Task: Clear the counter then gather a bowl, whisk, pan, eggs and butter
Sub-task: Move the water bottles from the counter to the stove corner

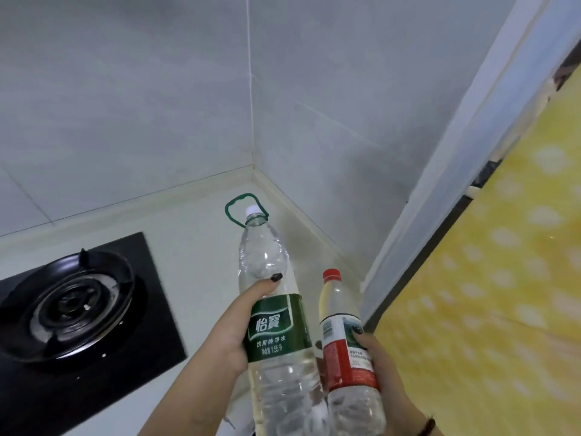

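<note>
My left hand (231,328) grips a large clear water bottle (270,278) with a green label, a white cap and a green carrying loop at its neck. Beside it, my right hand (379,363) grips a smaller bottle (345,341) with a red cap and a red-and-white label. Both bottles are held upright above the white counter (195,247), close to each other, near the counter's right corner. No bowl, whisk, pan, eggs or butter is in view.
A black gas hob with a round burner (72,303) sits on the counter at the left. Grey tiled walls meet in a corner (251,121) behind the bottles. A white door frame (456,152) and a yellow patterned surface (503,278) lie to the right.
</note>
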### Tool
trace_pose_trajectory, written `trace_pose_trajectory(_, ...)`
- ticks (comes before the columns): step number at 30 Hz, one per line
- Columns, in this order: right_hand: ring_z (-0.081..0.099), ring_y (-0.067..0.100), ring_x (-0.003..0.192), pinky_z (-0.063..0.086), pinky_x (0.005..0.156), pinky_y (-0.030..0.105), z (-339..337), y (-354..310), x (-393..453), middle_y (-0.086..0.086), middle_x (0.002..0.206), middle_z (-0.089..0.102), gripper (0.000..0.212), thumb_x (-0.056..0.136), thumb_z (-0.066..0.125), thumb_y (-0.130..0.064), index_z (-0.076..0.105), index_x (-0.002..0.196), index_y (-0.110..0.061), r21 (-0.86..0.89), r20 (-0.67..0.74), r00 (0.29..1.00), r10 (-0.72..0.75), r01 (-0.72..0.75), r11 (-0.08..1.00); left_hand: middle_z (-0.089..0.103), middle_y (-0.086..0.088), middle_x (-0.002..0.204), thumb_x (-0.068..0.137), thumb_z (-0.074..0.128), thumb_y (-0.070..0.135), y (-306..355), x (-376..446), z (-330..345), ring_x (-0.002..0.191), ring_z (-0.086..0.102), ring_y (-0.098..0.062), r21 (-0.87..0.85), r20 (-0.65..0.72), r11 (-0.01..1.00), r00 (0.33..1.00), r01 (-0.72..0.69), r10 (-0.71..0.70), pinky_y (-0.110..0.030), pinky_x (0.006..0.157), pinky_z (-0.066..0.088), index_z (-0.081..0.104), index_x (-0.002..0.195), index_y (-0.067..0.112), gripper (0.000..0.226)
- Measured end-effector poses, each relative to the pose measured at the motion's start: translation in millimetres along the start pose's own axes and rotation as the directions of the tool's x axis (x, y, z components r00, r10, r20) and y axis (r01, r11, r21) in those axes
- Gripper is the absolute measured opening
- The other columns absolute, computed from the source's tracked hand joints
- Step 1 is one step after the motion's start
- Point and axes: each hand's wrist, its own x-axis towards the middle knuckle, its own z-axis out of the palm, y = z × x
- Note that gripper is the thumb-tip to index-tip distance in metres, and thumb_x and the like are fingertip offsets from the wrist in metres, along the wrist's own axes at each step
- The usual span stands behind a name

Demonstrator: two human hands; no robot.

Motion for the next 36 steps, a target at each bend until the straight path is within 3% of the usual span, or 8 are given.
trace_pose_trajectory(2, 0.069, 0.037, 0.062, 0.058, 0.058, 0.043, 12, -8, 27, 0.029, 0.087, 0.068, 0.084, 0.052, 0.088, -0.021, 0.053, 0.124, 0.005, -0.078, -0.067, 0.997, 0.029, -0.034, 0.996, 0.073, -0.013, 0.072, 0.060, 0.081, 0.033, -1, 22, -9, 0.058, 0.069, -0.025, -0.129, -0.036, 0.992, 0.999, -0.009, 0.004, -0.030, 0.058, 0.057, 0.065, 0.097, 0.009, 0.047)
trace_pose_trajectory(6, 0.069, 0.036, 0.063, 0.057, 0.055, 0.043, 21, -21, 77, 0.026, 0.082, 0.068, 0.052, 0.081, 0.066, -0.027, 0.054, 0.126, -0.004, 0.034, -0.148, 0.989, -0.017, 0.023, 0.999, 0.075, -0.016, 0.090, 0.047, 0.087, 0.031, 23, 65, -17, 0.073, 0.073, -0.032, -0.129, -0.155, 0.983, 0.982, -0.128, 0.108, -0.038, 0.062, 0.057, 0.063, 0.111, 0.017, 0.070)
trace_pose_trajectory(9, 0.067, 0.036, 0.071, 0.056, 0.063, 0.045, 38, -34, 107, 0.024, 0.082, 0.066, 0.044, 0.083, 0.067, -0.033, 0.058, 0.117, -0.007, 0.026, -0.202, 0.979, -0.014, 0.020, 0.999, 0.075, -0.013, 0.092, 0.056, 0.089, 0.029, 48, 100, -25, 0.075, 0.074, -0.031, -0.105, -0.256, 0.977, 0.954, -0.187, 0.156, -0.041, 0.066, 0.059, 0.060, 0.114, 0.019, 0.065)
trace_pose_trajectory(16, 0.063, 0.029, 0.061, 0.053, 0.059, 0.036, 51, -74, 143, 0.022, 0.073, 0.066, 0.041, 0.081, 0.064, -0.038, 0.059, 0.102, -0.004, -0.159, -0.239, 0.969, -0.058, 0.020, 0.987, 0.069, 0.001, 0.102, 0.033, 0.090, 0.038, 91, 171, -35, 0.090, 0.069, -0.021, 0.091, -0.411, 0.923, 0.830, -0.373, 0.376, -0.040, 0.077, 0.059, 0.055, 0.110, 0.023, 0.086)
trace_pose_trajectory(19, 0.063, 0.028, 0.063, 0.054, 0.058, 0.035, 54, -84, 151, 0.021, 0.076, 0.068, 0.037, 0.085, 0.062, -0.037, 0.060, 0.102, -0.004, -0.257, -0.252, 0.966, -0.051, -0.016, 0.966, 0.065, 0.002, 0.107, 0.033, 0.091, 0.036, 102, 195, -38, 0.096, 0.066, -0.019, 0.233, -0.366, 0.885, 0.807, -0.403, 0.464, -0.044, 0.083, 0.058, 0.049, 0.116, 0.023, 0.094)
trace_pose_trajectory(26, 0.067, 0.027, 0.064, 0.056, 0.060, 0.033, 71, -111, 179, 0.025, 0.093, 0.072, 0.027, 0.088, 0.063, -0.029, 0.064, 0.102, -0.007, -0.531, -0.211, 0.969, -0.129, -0.003, 0.847, 0.067, 0.008, 0.106, 0.036, 0.095, 0.038, 104, 225, -33, 0.094, 0.068, -0.010, 0.402, -0.251, 0.778, 0.758, -0.483, 0.601, -0.034, 0.079, 0.059, 0.049, 0.117, 0.030, 0.093)
trace_pose_trajectory(31, 0.071, 0.025, 0.069, 0.058, 0.066, 0.037, 93, -130, 192, 0.016, 0.087, 0.075, 0.021, 0.088, 0.063, -0.026, 0.067, 0.104, -0.014, -0.622, -0.094, 0.962, -0.257, 0.145, 0.770, 0.066, 0.013, 0.105, 0.046, 0.093, 0.033, 93, 219, -29, 0.092, 0.066, 0.000, 0.463, -0.172, 0.726, 0.752, -0.508, 0.636, -0.022, 0.075, 0.055, 0.046, 0.117, 0.034, 0.085)
trace_pose_trajectory(36, 0.073, 0.024, 0.071, 0.056, 0.057, 0.031, 113, -153, 185, 0.013, 0.086, 0.075, 0.034, 0.076, 0.076, -0.019, 0.066, 0.107, -0.012, -0.604, 0.091, 0.908, -0.410, 0.377, 0.702, 0.067, 0.011, 0.110, 0.048, 0.092, 0.037, 89, 215, -33, 0.099, 0.066, -0.005, 0.507, -0.162, 0.713, 0.759, -0.484, 0.630, -0.037, 0.085, 0.056, 0.048, 0.121, 0.034, 0.085)
